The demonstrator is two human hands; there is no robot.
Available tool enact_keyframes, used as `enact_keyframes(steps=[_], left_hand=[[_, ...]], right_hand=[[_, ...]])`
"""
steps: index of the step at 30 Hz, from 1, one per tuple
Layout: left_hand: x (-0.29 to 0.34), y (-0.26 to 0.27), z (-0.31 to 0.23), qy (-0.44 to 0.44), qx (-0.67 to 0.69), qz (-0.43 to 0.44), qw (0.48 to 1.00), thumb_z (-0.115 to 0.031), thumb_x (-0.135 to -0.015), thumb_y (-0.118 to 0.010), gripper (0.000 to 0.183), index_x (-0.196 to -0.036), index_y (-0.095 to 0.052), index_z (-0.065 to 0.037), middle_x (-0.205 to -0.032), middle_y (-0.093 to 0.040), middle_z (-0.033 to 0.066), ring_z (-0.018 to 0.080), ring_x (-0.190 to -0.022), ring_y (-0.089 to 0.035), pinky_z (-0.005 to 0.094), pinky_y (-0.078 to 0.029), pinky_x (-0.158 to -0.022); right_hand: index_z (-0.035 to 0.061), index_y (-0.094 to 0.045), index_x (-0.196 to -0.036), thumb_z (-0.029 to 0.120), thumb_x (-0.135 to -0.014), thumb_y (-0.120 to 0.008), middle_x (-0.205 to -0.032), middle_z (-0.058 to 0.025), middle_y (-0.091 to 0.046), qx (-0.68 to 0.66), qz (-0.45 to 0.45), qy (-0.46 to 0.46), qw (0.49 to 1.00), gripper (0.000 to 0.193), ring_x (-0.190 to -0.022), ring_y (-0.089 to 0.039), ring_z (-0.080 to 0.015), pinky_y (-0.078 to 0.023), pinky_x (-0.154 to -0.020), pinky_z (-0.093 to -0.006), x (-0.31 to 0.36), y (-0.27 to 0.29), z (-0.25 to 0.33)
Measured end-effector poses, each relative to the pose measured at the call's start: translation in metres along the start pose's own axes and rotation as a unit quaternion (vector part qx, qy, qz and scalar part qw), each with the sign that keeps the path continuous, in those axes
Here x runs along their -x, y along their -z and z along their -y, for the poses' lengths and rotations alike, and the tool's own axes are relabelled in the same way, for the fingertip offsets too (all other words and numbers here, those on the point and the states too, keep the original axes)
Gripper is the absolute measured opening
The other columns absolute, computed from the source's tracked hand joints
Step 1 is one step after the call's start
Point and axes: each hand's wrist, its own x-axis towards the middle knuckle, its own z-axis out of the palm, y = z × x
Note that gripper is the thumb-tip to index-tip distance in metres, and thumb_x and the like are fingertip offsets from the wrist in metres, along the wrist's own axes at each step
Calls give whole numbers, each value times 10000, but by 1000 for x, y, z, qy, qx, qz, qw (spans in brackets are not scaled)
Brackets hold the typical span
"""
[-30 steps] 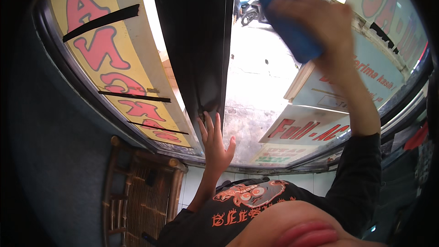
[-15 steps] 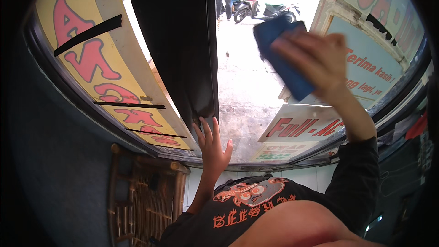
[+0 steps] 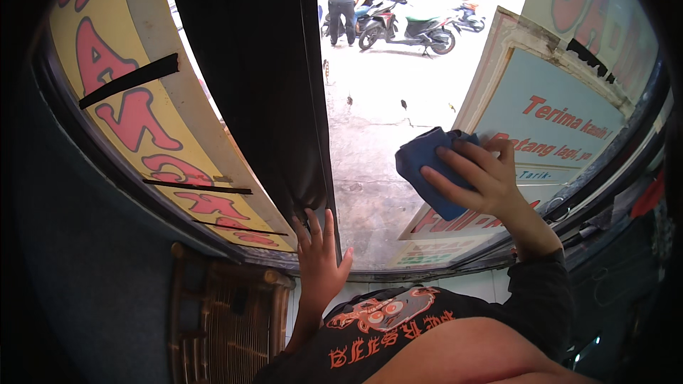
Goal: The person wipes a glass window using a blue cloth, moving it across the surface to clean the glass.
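Observation:
A folded blue cloth (image 3: 427,171) lies under the fingers of my right hand (image 3: 487,181), flat against the glass pane (image 3: 377,206) as far as I can tell. The fingers stretch over the cloth and hold it, and the thumb is partly hidden. To the left, my left hand (image 3: 321,270) has its fingers spread, with the tips touching the lower part of a wide black upright panel (image 3: 249,85). That hand holds nothing. Beside the cloth, a pale blue sign (image 3: 541,92) with red lettering is fixed to the glass.
A yellow sign (image 3: 107,50) with pink letters and black tape strips stands left of the panel. A bamboo chair (image 3: 235,327) is at the lower left. White floor tiles (image 3: 469,288) show below. Beyond the glass are a parked scooter (image 3: 420,32) and two people (image 3: 343,7).
My right hand has moved down with the blue cloth, and its motion blur has lessened. My left hand remains at the black panel. The view has tilted slightly, showing more of the outside.

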Motion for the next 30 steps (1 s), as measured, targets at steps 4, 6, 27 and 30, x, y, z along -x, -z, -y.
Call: enact_keyframes(steps=[4,6,27,30], left_hand=[[4,9,5,2,4,16,1000,-291,-784,-609,811,-1428,-166,-74,-1459,-88,252,495,-1309,-121,542,-242,-1028],[4,8,4,5,-5,19,1000,-302,-786,-606,813,-1427,-163,-69,-1455,-90,259,501,-1300,-138,537,-245,-1028],[-3,7,-15,7,-81,87,993,-414,-793,-620,975,-1387,-23,77,-1376,-41,403,561,-1266,-125,524,-251,-1021],[-4,11,-16,2,-82,91,993,-416,-788,-626,980,-1386,-29,80,-1374,-41,406,560,-1267,-126,525,-255,-1020]], right_hand=[[149,-608,-1042,238,-681,-707,-1033,-76,-638,132,-81,-128,980,385,-956,-607,-212,-412,-749,-354,37,4,-29],[-6,-548,-1113,282,-728,-733,-1075,-159,-599,147,-239,-263,923,515,-1035,-571,-289,-411,-910,-391,53,9,-55],[13,-220,-1389,567,-894,-332,-1394,-217,-242,93,-185,-521,828,751,-1335,-200,-354,-225,-1044,-495,102,-13,29],[0,-252,-1366,477,-909,-358,-1380,-226,-255,47,-204,-597,774,670,-1312,-244,-352,-251,-1035,-478,101,-4,29]])
